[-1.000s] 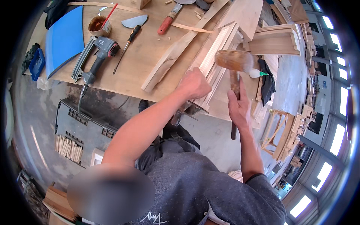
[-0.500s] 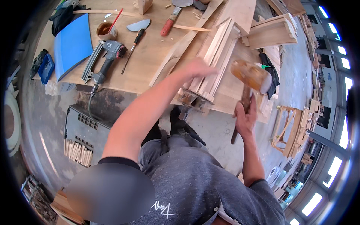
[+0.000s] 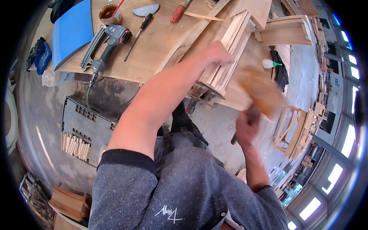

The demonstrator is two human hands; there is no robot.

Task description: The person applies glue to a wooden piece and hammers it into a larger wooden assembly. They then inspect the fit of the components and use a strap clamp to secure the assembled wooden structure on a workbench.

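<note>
My left hand (image 3: 221, 53) is at a long pale wooden frame (image 3: 237, 36) that lies near the bench's front edge. Its fingers are curled closed; whatever they pinch is hidden from view. My right hand (image 3: 247, 128) grips the handle of a wooden mallet (image 3: 261, 90), to the right of the frame and apart from it. Motion smears the mallet's broad head. Below the frame's near end, a dark metal clamp or vice part (image 3: 206, 93) shows at the bench edge.
A nail gun (image 3: 109, 46) with a hose, a screwdriver (image 3: 138, 36), a pot of brown glue or stain (image 3: 110, 14) and a blue curved sheet (image 3: 73, 32) lie left on the bench (image 3: 153, 50). A white bottle (image 3: 267, 63) stands right. A wooden drawer-like piece (image 3: 285, 31) lies behind.
My left hand has moved a little farther along the frame. The mallet in my right hand has swung slightly lower and to the right, now blurred. The whole view has shifted slightly.
</note>
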